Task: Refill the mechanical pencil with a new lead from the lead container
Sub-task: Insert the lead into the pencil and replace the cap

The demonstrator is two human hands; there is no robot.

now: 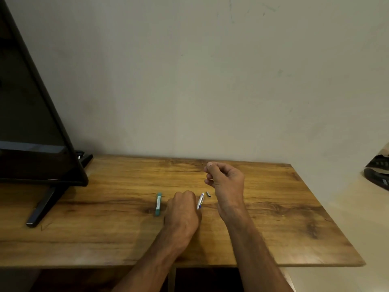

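Note:
A white and silver mechanical pencil (200,200) with a blue clip stands tilted just above the wooden table (273,218), its upper end pointing away from me. My left hand (182,211) is closed around its lower part. A small grey cap (208,194) lies on the table just right of the pencil's top. The teal lead container (158,203) lies flat to the left of my left hand. My right hand (226,180) hovers above and behind the cap, thumb and fingertips pinched together; anything between them is too thin to tell.
A black monitor (31,123) on a two-legged stand (41,209) fills the table's left end. A plain wall runs along the table's far edge. A dark object (376,175) sits on a pale surface at the far right.

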